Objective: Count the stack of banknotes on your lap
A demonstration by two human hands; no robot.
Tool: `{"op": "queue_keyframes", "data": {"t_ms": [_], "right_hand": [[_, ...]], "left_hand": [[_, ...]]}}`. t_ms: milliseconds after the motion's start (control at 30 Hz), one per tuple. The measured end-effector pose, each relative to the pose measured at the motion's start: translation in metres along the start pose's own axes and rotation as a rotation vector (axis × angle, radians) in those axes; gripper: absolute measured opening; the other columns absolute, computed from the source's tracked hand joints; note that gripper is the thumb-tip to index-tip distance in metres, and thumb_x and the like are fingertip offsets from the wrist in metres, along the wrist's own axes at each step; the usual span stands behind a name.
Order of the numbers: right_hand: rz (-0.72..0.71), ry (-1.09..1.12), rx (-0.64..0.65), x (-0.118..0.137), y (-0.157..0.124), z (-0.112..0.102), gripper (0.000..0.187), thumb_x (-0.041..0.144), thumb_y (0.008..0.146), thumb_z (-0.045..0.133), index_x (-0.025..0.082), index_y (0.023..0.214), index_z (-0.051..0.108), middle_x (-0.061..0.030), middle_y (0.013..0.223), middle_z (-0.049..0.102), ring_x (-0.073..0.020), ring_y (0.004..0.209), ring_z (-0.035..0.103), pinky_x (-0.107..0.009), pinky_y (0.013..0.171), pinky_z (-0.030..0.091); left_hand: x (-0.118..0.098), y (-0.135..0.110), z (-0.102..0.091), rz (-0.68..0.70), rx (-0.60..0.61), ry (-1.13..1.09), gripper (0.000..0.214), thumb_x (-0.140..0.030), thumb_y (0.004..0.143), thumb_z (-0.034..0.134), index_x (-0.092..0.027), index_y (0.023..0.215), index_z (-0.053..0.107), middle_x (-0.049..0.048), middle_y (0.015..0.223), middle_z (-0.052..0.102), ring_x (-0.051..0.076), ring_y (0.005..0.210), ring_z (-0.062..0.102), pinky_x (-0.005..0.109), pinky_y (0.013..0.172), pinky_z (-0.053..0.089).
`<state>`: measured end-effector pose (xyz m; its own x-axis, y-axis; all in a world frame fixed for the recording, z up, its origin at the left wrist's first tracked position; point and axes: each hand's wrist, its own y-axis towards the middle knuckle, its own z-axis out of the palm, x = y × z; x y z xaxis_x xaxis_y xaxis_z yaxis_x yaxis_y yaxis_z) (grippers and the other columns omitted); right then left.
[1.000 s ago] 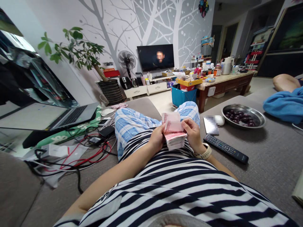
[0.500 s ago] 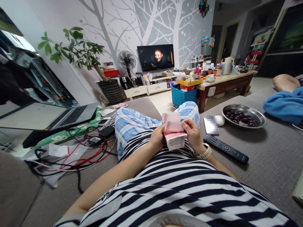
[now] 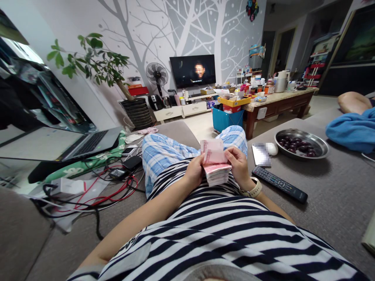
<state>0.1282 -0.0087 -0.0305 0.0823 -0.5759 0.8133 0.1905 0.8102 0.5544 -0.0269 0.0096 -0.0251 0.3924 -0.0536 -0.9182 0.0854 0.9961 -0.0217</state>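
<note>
A thick stack of red and pink banknotes (image 3: 217,175) is bent over in front of my belly, its upper notes standing up towards the television. My left hand (image 3: 195,170) is closed around the stack's left side, thumb on the front. At the right edge, my right hand (image 3: 238,164) pinches the notes between thumb and fingers; a pale watch (image 3: 254,188) is on that wrist. How many notes the right fingers hold is hidden. Below and behind the stack are my striped shirt (image 3: 216,234) and blue checked trousers (image 3: 164,156).
On the sofa to my right lie a remote control (image 3: 279,184), a pixelated phone-like slab (image 3: 261,155), a white mouse (image 3: 272,148) and a steel bowl (image 3: 322,152) of dark round fruit. To my left are a laptop (image 3: 90,142) and tangled cables (image 3: 117,193). Another person's knee (image 3: 354,102) shows at far right.
Both hands and the stack stay in nearly the same place. The television picture has shifted slightly, with a line of text now at its bottom.
</note>
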Motion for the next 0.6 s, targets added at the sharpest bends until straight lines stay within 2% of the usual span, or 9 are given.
{"op": "queue_keyframes", "data": {"t_ms": [300, 600], "right_hand": [[0.006, -0.003, 0.003, -0.0017, -0.0003, -0.0003, 0.028, 0.043, 0.087, 0.061, 0.022, 0.069, 0.057, 0.0028, 0.061, 0.046, -0.0147, 0.059, 0.040, -0.028, 0.055, 0.033], [0.003, 0.006, 0.003, -0.0018, -0.0009, -0.0003, 0.028, 0.043, 0.087, 0.062, 0.022, 0.069, 0.058, 0.0027, 0.062, 0.047, -0.0144, 0.059, 0.041, -0.028, 0.055, 0.034]], "left_hand": [[0.0026, 0.0022, -0.0023, -0.011, 0.009, -0.028, 0.021, -0.030, 0.075, 0.071, -0.012, 0.086, 0.075, 0.0099, 0.086, 0.079, 0.029, 0.088, 0.074, 0.041, 0.088, 0.057], [0.0023, 0.0012, -0.0010, -0.001, 0.013, -0.037, 0.020, -0.029, 0.076, 0.070, -0.012, 0.085, 0.074, 0.0091, 0.084, 0.079, 0.027, 0.085, 0.074, 0.041, 0.087, 0.058]]}}
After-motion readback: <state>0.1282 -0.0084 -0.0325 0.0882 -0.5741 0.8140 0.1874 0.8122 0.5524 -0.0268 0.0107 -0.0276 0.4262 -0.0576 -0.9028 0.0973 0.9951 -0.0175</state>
